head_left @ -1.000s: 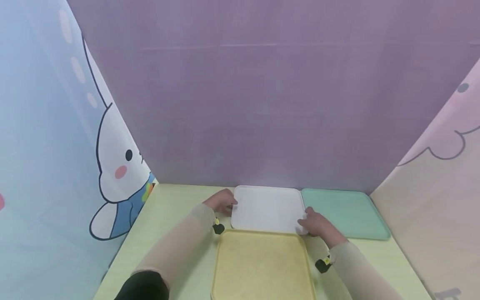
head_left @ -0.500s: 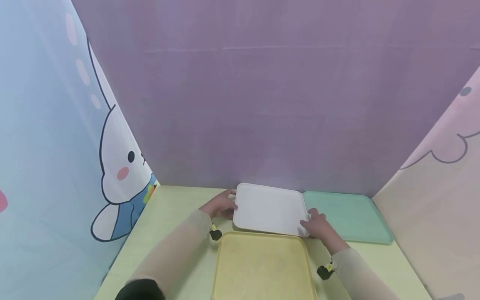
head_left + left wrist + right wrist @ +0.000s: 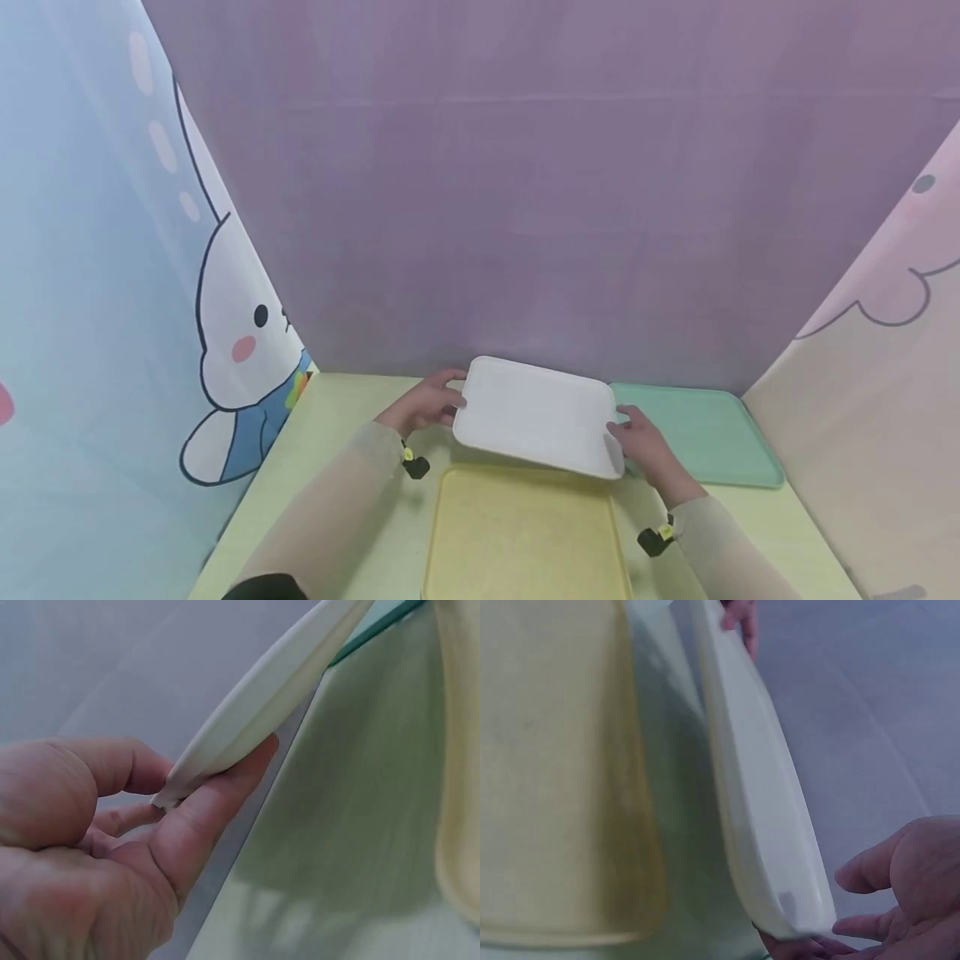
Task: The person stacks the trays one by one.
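Lifted since the earlier frame, white tray [image 3: 534,414] now hangs tilted above the table [image 3: 352,417], between yellow tray [image 3: 523,537] and green tray [image 3: 697,429]. Left hand [image 3: 422,404] and right hand [image 3: 643,442] grasp opposite edges. Left wrist: fingers [image 3: 217,802] curl under the rim for support. Right wrist: fingers [image 3: 870,926] clasp the corner; open room beneath.

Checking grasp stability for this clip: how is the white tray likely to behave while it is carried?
The white tray looks stiff: held only at two edges by the left hand and right hand, it shows no sag. It seems light, since fingertips carry it. Its smooth rim could slip, so the grip looks modest.
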`<state>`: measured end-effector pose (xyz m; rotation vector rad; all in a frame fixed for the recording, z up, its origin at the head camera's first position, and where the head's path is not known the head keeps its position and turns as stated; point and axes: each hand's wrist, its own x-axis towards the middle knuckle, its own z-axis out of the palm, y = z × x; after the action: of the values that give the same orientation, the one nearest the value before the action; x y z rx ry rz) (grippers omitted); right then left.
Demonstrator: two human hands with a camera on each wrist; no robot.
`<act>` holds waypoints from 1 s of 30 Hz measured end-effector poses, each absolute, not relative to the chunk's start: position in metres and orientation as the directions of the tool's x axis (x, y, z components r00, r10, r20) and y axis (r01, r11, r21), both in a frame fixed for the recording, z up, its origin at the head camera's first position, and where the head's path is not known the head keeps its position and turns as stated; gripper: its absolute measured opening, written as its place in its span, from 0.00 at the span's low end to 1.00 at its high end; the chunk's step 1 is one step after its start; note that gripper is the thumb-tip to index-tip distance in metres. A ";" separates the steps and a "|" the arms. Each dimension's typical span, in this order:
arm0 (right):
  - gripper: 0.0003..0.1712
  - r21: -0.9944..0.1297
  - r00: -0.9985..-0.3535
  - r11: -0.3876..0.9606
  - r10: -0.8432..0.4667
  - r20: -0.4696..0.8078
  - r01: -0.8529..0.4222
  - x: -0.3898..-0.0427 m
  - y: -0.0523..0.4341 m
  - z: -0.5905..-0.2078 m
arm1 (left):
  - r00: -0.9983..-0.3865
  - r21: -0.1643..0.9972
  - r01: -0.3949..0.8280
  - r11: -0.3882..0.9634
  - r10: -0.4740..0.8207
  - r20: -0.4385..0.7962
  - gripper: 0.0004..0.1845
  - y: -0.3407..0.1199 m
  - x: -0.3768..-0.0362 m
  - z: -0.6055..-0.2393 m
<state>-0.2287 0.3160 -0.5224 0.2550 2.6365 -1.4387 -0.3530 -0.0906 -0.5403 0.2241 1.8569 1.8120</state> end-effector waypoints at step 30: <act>0.38 -0.973 -0.989 0.193 -0.053 -0.139 0.126 -0.180 0.333 -0.513 | -0.812 0.986 -0.160 0.051 0.562 -0.161 0.46 -0.150 -0.254 -0.512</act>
<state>-0.1803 0.3326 -0.5127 0.0721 2.3137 -1.9088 -0.2538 -0.1500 -0.5124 0.4026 1.8168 1.8139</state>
